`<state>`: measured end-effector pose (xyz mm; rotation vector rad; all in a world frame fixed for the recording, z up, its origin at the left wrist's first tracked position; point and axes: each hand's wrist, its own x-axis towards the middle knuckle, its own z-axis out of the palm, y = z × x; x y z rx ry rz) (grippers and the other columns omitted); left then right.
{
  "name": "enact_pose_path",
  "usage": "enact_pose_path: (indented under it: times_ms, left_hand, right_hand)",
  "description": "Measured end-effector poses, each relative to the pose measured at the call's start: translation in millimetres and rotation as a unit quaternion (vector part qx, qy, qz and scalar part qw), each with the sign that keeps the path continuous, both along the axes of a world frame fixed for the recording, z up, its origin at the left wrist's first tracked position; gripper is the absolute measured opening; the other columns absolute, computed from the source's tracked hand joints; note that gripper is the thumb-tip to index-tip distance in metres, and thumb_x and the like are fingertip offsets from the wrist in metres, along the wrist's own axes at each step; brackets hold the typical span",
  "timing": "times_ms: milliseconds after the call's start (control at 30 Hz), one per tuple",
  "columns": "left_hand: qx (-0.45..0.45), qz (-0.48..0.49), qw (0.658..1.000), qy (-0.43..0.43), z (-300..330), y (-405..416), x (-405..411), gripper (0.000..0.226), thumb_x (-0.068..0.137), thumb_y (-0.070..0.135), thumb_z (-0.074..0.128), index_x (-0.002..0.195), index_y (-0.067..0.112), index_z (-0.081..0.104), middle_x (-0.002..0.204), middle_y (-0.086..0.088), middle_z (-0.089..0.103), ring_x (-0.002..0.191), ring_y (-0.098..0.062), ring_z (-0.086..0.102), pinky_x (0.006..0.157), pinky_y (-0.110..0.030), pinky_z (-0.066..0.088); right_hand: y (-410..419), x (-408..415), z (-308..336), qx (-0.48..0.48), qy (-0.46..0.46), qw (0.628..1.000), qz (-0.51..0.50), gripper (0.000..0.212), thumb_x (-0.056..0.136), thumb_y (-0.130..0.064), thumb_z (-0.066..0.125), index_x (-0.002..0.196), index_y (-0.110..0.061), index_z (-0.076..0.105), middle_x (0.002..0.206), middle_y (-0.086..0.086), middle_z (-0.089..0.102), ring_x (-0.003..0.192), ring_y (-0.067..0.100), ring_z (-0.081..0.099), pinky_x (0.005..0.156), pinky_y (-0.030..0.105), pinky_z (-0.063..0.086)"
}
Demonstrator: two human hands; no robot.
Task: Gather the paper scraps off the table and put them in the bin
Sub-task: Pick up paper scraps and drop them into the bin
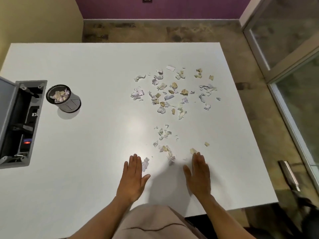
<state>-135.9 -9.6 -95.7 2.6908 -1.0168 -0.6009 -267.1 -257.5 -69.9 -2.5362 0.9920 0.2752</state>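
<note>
Hands: left hand [132, 178] and right hand [198, 176] flat, fingers straight, flanking near scraps [170, 155] to sweep them together.
Bin [64, 99]: far left on tabletop [96, 144], partly filled.

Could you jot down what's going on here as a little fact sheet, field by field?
table: white, seen from above
scraps: many scattered at far right, fewer near the hands
bin: small, round, at left, already holds some scraps
left hand: flat, fingers straight, beside a scrap
right hand: flat, fingertips at a scrap
box: open grey floor of cables at left edge
progress: most scraps not yet binned
</note>
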Motion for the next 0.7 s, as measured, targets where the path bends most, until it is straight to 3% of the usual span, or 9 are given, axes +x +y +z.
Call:
enact_pose_path:
  times_ms: [100, 167, 333, 433, 500, 567, 700]
  left_hand:
    - [-0.005, 0.012, 1.0, 0.008, -1.8, -15.5, -16.3, 0.079, 0.1, 0.057, 0.025, 0.154, 0.004, 0.002, 0.161, -0.017, 0.001, 0.15, -0.028, -0.007, 0.12, -0.038, -0.01]
    - [-0.007, 0.023, 1.0, 0.011, -2.5, -27.0, -23.7, 0.079, 0.1, 0.056, 0.025, 0.154, 0.002, 0.005, 0.161, -0.019, 0.003, 0.15, -0.031, -0.005, 0.121, -0.041, -0.006]
    - [0.0, 0.019, 1.0, -0.008, -5.8, -64.0, -27.7, 0.075, 0.101, 0.053, 0.019, 0.153, -0.001, 0.01, 0.161, -0.021, 0.005, 0.15, -0.034, -0.002, 0.12, -0.049, 0.0]
    - [0.0, -0.001, 1.0, -0.009, -9.1, -91.0, -20.8, 0.075, 0.102, 0.054, 0.015, 0.153, -0.001, 0.01, 0.161, -0.02, 0.003, 0.15, -0.033, -0.004, 0.12, -0.049, -0.001]
    - [-0.005, -0.017, 1.0, -0.005, -8.6, -107.5, -12.2, 0.073, 0.102, 0.053, 0.014, 0.154, 0.003, 0.004, 0.162, -0.015, -0.006, 0.15, -0.028, -0.012, 0.12, -0.048, -0.003]
    - [-0.039, -0.022, 0.999, 0.006, -6.1, -117.0, 1.7, 0.069, 0.103, 0.049, 0.015, 0.154, 0.005, 0.0, 0.162, -0.009, -0.012, 0.149, -0.023, -0.018, 0.12, -0.045, -0.004]
    - [-0.11, 0.054, 0.992, 0.0, 5.9, -123.4, 37.0, 0.07, 0.103, 0.043, 0.03, 0.155, 0.006, 0.003, 0.162, -0.009, -0.008, 0.149, -0.023, -0.016, 0.122, -0.042, -0.005]
  right_hand:
    - [4.8, -7.3, -8.7, -0.015, 0.059, 0.997, 0.043, 0.093, 0.084, -0.072, -0.009, 0.153, -0.009, -0.003, 0.161, 0.009, -0.005, 0.149, 0.024, -0.008, 0.119, 0.044, -0.006]
    - [8.8, -4.1, -13.5, -0.017, 0.075, 0.996, 0.054, 0.093, 0.085, -0.073, -0.007, 0.151, -0.007, -0.007, 0.16, 0.01, -0.009, 0.148, 0.024, -0.012, 0.116, 0.048, -0.012]
    - [8.4, 17.6, -19.1, -0.041, 0.068, 0.992, 0.096, 0.086, 0.094, -0.067, 0.018, 0.152, -0.005, 0.01, 0.159, 0.014, 0.015, 0.148, 0.026, 0.004, 0.115, 0.056, 0.001]
    - [1.0, 31.2, -20.4, -0.041, 0.039, 0.99, 0.13, 0.084, 0.094, -0.068, 0.015, 0.153, -0.007, 0.008, 0.161, 0.01, 0.007, 0.149, 0.024, 0.002, 0.117, 0.053, -0.003]
    - [-9.4, 36.2, -16.6, -0.041, 0.009, 0.989, 0.145, 0.081, 0.095, -0.065, 0.013, 0.152, -0.008, 0.016, 0.16, 0.01, 0.015, 0.149, 0.024, 0.009, 0.119, 0.05, 0.004]
    - [-25.9, 36.3, -12.5, -0.04, -0.042, 0.99, 0.128, 0.073, 0.098, -0.058, 0.019, 0.15, -0.008, 0.025, 0.158, 0.01, 0.025, 0.147, 0.023, 0.018, 0.119, 0.046, 0.016]
    - [-67.4, 23.0, -12.4, -0.066, -0.072, 0.995, 0.022, 0.071, 0.099, -0.054, 0.017, 0.149, -0.004, 0.026, 0.156, 0.013, 0.028, 0.146, 0.026, 0.02, 0.117, 0.044, 0.021]
